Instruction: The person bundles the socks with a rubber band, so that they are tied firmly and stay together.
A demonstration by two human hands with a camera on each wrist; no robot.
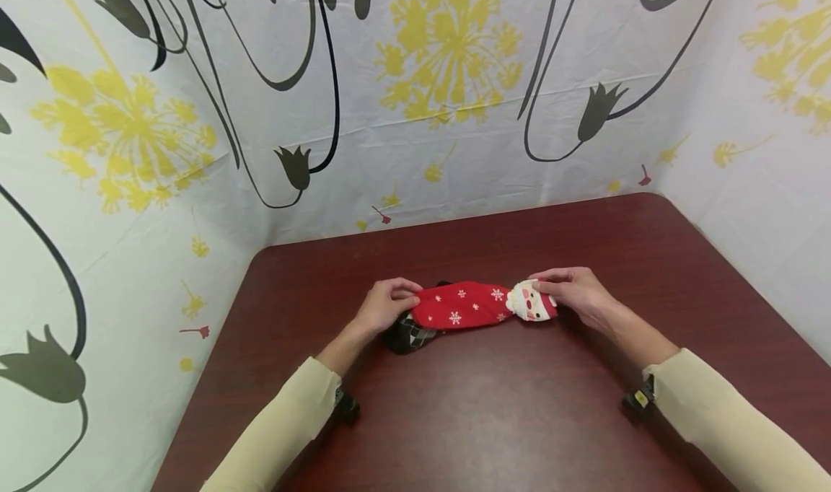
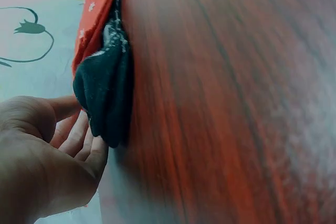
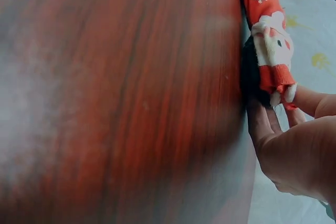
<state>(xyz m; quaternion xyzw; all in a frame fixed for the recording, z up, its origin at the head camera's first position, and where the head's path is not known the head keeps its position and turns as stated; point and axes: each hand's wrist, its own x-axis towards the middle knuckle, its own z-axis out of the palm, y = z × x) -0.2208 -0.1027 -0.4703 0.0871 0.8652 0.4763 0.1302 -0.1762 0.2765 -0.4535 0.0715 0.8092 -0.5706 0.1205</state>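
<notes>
A red sock [image 1: 464, 306] with white snowflakes and a Santa face [image 1: 534, 301] at its right end lies stretched sideways on the table. Beneath it, a dark sock with an argyle pattern [image 1: 410, 335] shows at the lower left. My left hand [image 1: 384, 306] pinches the red sock's left end between thumb and fingers; in the left wrist view the dark sock [image 2: 107, 90] bulges just in front of those fingers. At the Santa end, my right hand [image 1: 580, 295] pinches the fabric, its thumb close to the Santa's hat [image 3: 278, 77]. Part of the dark sock is hidden under the red one.
The socks lie on a dark red wooden table [image 1: 493, 413] with rounded far corners. Behind and beside it hangs white cloth [image 1: 363, 182] printed with yellow flowers and grey tulips. Both forearms in pale sleeves [image 1: 279, 427] reach in from the front, dark devices strapped at the wrists.
</notes>
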